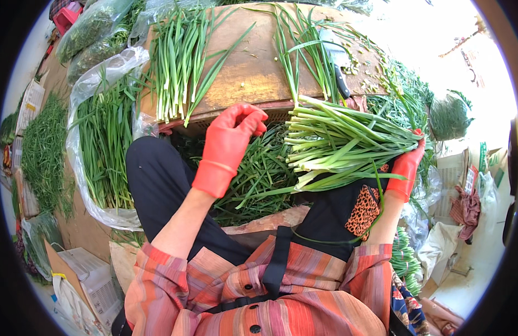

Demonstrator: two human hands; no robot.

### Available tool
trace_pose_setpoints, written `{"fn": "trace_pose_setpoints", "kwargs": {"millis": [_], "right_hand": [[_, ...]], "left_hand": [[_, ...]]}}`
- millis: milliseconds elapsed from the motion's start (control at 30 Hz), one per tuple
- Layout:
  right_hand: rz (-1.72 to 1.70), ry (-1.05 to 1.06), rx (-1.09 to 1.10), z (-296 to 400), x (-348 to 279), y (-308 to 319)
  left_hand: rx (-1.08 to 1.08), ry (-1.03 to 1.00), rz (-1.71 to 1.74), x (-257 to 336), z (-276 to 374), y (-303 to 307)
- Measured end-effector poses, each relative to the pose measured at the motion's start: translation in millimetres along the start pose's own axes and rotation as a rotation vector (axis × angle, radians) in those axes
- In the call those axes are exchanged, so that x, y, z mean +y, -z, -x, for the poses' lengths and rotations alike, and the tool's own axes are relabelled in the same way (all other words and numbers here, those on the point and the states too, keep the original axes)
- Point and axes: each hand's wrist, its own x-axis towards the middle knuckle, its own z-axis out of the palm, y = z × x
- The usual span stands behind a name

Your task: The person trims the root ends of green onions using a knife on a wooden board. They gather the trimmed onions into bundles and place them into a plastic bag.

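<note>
My right hand (405, 168), in a red rubber glove, grips a thick bunch of leafy green stalks (334, 143) that look like garlic chives or green garlic. Their pale cut ends point left, over my right thigh. My left hand (236, 145), gloved the same way, hovers above my lap with its fingers curled in towards the thumb; nothing shows in it. Ahead on a worn wooden board (238, 80) rests a row of similar stalks (179, 67). Farther right on the board are loose stalks (309, 54) and a black-handled knife (341, 80) with a broad blade.
Between my knees is a heap of green leaves (259, 168). An opened clear plastic bag (80, 168) of stalks stands left of my knee. Chopped bits (370, 86) litter the board's right side. Bundled greens (404, 260) lie at lower right, and a white crate (89, 281) at lower left.
</note>
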Motion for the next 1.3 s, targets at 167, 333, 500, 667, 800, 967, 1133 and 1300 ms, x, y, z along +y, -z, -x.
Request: {"fn": "trace_pose_setpoints", "kwargs": {"millis": [167, 333, 500, 667, 800, 967, 1133, 1300], "right_hand": [[0.000, 0.028, 0.063, 15.8, -1.8, -22.7], [-0.098, 0.071, 0.002, 25.5, -5.6, -39.1], [-0.212, -0.003, -0.111, 20.6, -8.0, -35.6], [-0.137, 0.014, -0.017, 13.2, -8.4, -27.9], [-0.135, 0.064, 0.014, 12.4, -9.8, -24.0], [0.002, 0.070, 0.175, 12.2, -9.7, -29.8], [0.022, 0.045, 0.188, 12.8, -9.1, -33.9], [-0.019, 0.052, 0.226, 15.1, -10.2, -28.2]], "left_hand": [[-0.075, -0.494, -0.345, -20.1, 7.1, -30.4], [-0.137, 0.029, 0.100, -26.0, -30.0, -57.4], [-0.134, 0.025, 0.153, -36.1, -42.3, -67.1], [-0.141, -0.128, 0.107, -45.0, -50.5, -28.2], [0.186, -0.213, -0.674, -24.0, -43.6, 66.1], [-0.218, 0.015, -0.449, -28.7, 6.5, 51.9], [-0.445, 0.027, -0.432, -59.5, 37.2, -11.2], [-0.428, 0.028, -0.714, -41.0, 26.1, 46.4]]}}
